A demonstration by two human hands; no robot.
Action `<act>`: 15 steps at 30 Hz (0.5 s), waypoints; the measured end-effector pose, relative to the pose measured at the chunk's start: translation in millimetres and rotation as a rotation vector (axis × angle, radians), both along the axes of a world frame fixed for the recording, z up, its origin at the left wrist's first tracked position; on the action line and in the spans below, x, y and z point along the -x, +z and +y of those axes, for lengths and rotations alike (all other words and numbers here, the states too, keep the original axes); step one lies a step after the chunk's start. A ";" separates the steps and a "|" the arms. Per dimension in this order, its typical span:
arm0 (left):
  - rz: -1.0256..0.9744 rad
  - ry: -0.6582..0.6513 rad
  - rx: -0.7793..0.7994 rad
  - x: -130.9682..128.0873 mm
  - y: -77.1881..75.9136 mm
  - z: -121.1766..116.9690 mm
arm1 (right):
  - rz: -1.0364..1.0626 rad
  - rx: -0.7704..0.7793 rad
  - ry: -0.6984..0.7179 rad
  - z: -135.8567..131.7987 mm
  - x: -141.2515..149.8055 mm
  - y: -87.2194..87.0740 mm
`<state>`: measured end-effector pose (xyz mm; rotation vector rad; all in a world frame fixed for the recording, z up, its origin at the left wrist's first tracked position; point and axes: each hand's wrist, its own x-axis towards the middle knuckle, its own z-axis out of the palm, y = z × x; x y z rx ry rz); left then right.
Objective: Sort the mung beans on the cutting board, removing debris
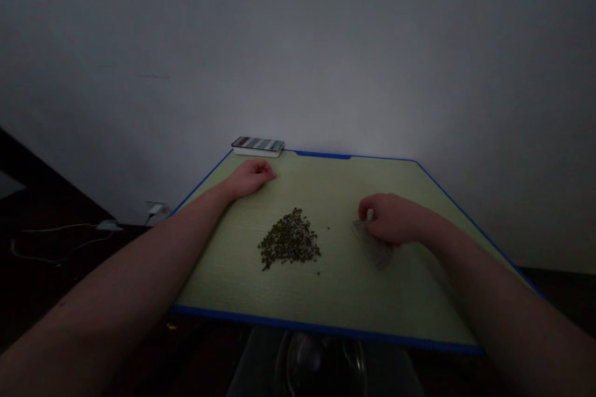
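A pile of small dark green and pale grains (291,240) lies in the middle of a light green table with a blue edge (326,325). My left hand (250,176) rests on the table at the far left, fingers curled into a loose fist with nothing seen in it. To the right of the pile, my right hand (393,218) has its fingers pinched on a thin clear plastic piece (375,248) that lies flat under it.
A phone on a white block (257,146) sits at the table's far left corner against the grey wall. A cable and plug (109,225) lie on the dark floor to the left. A dark round object (319,360) shows below the near edge.
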<state>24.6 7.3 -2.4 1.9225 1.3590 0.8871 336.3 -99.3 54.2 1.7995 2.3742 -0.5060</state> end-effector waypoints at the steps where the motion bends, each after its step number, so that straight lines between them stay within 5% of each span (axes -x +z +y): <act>1: 0.001 0.000 -0.001 -0.2 0.2 -0.3 | -0.015 0.000 -0.016 2.5 -4.5 0.9; 6: -0.017 -0.008 0.006 -1.0 1.6 -1.3 | 0.037 -0.140 0.052 11.7 -9.8 -4.3; 15: -0.029 -0.016 0.016 -0.8 2.2 -1.3 | 0.258 -0.311 0.305 1.8 34.5 -26.3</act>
